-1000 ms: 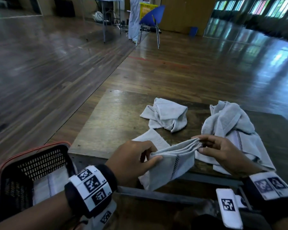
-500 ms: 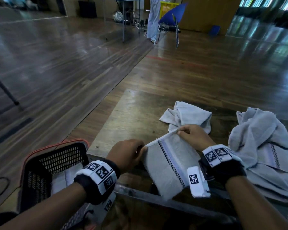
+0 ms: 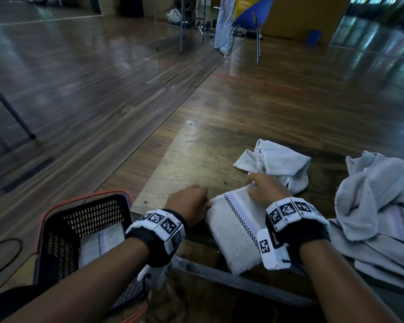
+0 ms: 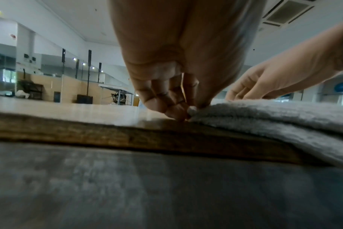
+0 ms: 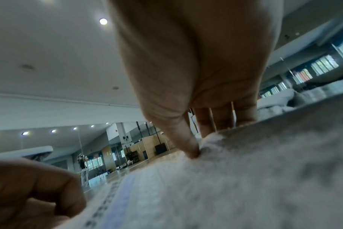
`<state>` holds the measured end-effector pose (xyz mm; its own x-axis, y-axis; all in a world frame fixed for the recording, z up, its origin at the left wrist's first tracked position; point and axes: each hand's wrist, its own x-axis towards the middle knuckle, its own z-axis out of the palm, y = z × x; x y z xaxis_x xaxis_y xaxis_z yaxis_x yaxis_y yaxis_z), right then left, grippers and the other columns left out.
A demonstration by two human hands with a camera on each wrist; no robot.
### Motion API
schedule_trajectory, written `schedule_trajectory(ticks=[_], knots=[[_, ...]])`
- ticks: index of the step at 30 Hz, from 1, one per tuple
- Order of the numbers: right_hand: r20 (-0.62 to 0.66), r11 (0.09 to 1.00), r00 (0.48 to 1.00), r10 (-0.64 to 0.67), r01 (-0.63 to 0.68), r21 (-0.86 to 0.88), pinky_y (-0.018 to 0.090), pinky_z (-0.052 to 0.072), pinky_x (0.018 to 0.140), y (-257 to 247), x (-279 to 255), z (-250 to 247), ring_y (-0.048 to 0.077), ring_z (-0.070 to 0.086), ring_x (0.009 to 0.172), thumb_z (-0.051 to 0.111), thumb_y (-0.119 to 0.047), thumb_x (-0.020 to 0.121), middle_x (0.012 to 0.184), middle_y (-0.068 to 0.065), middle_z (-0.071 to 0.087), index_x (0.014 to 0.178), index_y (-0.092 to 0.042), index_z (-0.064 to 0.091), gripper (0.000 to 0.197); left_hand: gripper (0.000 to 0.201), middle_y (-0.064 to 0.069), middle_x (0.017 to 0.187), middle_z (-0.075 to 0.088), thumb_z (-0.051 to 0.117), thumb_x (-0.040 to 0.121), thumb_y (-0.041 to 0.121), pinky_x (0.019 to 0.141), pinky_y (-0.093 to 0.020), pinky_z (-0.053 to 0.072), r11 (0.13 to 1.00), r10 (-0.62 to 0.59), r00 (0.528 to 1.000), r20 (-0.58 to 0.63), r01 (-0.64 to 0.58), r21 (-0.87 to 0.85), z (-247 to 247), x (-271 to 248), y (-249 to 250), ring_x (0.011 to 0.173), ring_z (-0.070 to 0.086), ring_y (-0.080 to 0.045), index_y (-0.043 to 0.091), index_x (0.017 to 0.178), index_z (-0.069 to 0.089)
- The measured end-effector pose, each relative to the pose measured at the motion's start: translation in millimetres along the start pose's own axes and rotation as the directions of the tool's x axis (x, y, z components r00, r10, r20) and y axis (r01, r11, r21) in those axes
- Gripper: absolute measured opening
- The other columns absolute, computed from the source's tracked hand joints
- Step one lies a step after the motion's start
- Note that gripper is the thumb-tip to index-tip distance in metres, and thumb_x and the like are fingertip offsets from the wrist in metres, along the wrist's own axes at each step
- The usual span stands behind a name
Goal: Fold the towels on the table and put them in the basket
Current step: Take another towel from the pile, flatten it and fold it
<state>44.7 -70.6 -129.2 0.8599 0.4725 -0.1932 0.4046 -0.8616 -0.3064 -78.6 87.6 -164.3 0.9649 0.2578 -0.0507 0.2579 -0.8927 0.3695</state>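
A grey towel (image 3: 233,227) with a checkered stripe lies folded on the near edge of the wooden table (image 3: 196,159), its lower end hanging over the front. My left hand (image 3: 191,203) pinches its far left corner (image 4: 192,110) against the tabletop. At the far right corner, my right hand (image 3: 264,187) pinches the towel (image 5: 245,186) between thumb and fingers (image 5: 206,124). A black mesh basket (image 3: 63,241) with a red rim stands low at the left, with a folded towel (image 3: 100,243) inside.
A crumpled grey towel (image 3: 278,164) lies just beyond my right hand. A larger heap of grey towels (image 3: 378,206) covers the table's right side. Far off on the wooden floor stand a blue chair (image 3: 250,22) and a person's legs (image 3: 223,22).
The towel was held up between both hands; it has since come down flat onto the table's near edge, with both hands holding its far corners. The view has shifted left.
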Motion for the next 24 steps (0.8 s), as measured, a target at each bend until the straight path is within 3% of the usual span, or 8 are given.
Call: schedule_trajectory(ticks=[6,9,12,15,17,19,22,24], knots=[[-0.132,0.974,0.991,0.006,0.025,0.227,0.026,0.042,0.078,33.8,-10.0,-6.5,0.016,0.060,0.094,0.059,-0.014,0.087,0.097,0.005,0.067,0.101,-0.018,0.069,0.018,0.019,-0.003,0.108,0.059,0.052,0.088,0.040,0.077,-0.035,0.044,1.000,-0.017,1.000,0.023,0.017,0.019,-5.0,20.6,8.0,0.097,0.057,-0.026,0.022,0.094,0.058],[-0.213,0.967,0.975,0.061,-0.005,0.255,0.024,0.041,0.073,52.2,-17.4,-7.1,0.016,0.061,0.085,0.059,-0.013,0.086,0.091,0.007,0.070,0.096,-0.016,0.069,0.015,0.023,-0.004,0.108,0.059,0.054,0.087,0.040,0.078,-0.035,0.048,0.997,-0.036,0.999,0.006,0.037,-0.068,-1.3,24.3,20.3,0.096,0.057,-0.026,0.021,0.099,0.054],[-0.309,0.973,0.932,0.191,-0.139,0.183,0.029,0.043,0.070,63.8,-25.1,-13.9,0.024,0.058,0.079,0.052,-0.021,0.087,0.096,0.007,0.068,0.086,-0.021,0.065,0.012,0.025,0.001,0.112,0.056,0.053,0.088,0.036,0.077,-0.037,0.051,0.993,-0.009,0.990,-0.138,-0.007,-0.120,0.9,22.3,35.0,0.093,0.059,-0.023,0.024,0.109,0.050],[-0.389,0.990,0.912,0.131,-0.102,0.093,0.030,0.042,0.067,62.2,-36.7,-23.7,0.025,0.058,0.078,0.046,-0.024,0.087,0.095,0.003,0.067,0.086,-0.022,0.061,0.015,0.017,0.009,0.105,0.057,0.051,0.087,0.037,0.065,-0.030,0.049,0.991,0.076,0.951,-0.300,-0.105,-0.080,0.2,16.9,53.2,0.084,0.060,-0.016,0.029,0.103,0.052],[-0.357,0.997,0.934,0.027,0.002,0.079,0.031,0.046,0.068,59.4,-47.2,-22.5,0.020,0.058,0.076,0.045,-0.025,0.087,0.093,0.001,0.067,0.086,-0.024,0.058,0.013,0.015,0.010,0.098,0.061,0.049,0.085,0.042,0.064,-0.027,0.044,0.992,0.065,0.961,-0.270,-0.091,-0.085,-1.6,12.6,63.2,0.085,0.060,-0.016,0.031,0.095,0.055],[-0.231,0.995,0.971,-0.060,0.077,0.064,0.036,0.050,0.077,60.0,-57.1,-16.0,0.019,0.060,0.086,0.045,-0.028,0.088,0.100,-0.001,0.066,0.092,-0.025,0.059,0.014,0.024,0.007,0.098,0.064,0.048,0.083,0.050,0.067,-0.028,0.045,0.998,0.029,0.995,-0.098,-0.035,-0.061,0.9,7.3,69.5,0.088,0.060,-0.018,0.032,0.094,0.058],[-0.051,0.989,0.988,-0.143,0.141,-0.052,0.039,0.043,0.093,68.1,-63.1,-6.0,0.019,0.051,0.113,0.042,-0.032,0.091,0.126,-0.002,0.055,0.116,-0.026,0.054,0.028,0.037,0.005,0.102,0.058,0.045,0.081,0.063,0.075,-0.034,0.051,0.993,0.083,0.994,0.074,-0.089,0.078,13.3,-5.7,74.9,0.088,0.058,-0.018,0.030,0.093,0.058],[0.030,0.971,0.984,-0.175,0.178,-0.162,0.041,0.033,0.101,75.0,-61.6,0.0,0.019,0.036,0.130,0.040,-0.037,0.093,0.144,-0.003,0.039,0.131,-0.026,0.043,0.040,0.049,0.001,0.116,0.054,0.040,0.081,0.067,0.078,-0.039,0.051,0.978,0.120,0.986,0.112,-0.136,0.157,23.5,-9.9,76.9,0.096,0.058,-0.021,0.027,0.106,0.053]])
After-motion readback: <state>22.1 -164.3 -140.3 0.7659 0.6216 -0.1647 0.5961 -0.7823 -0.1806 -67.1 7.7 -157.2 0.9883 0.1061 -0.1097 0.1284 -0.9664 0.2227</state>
